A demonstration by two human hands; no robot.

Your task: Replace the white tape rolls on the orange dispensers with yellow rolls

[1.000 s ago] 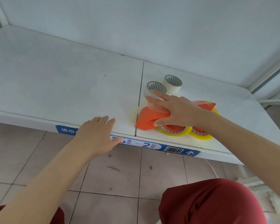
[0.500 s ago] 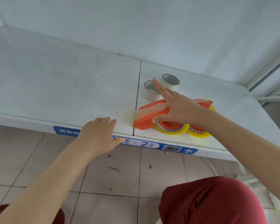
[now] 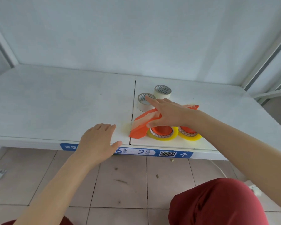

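While the right hand's fingers (image 3: 154, 103) splay, the near orange dispenser (image 3: 140, 125) lies beneath them.

The white shelf (image 3: 55, 103) carries two white rolls (image 3: 143, 103) and two orange dispensers (image 3: 139, 127) — yellow-loaded.

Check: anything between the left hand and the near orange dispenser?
Nothing visible. The left hand rests flat at the shelf edge, with bare shelf between it and the near orange dispenser. The right hand lies on top of that dispenser.
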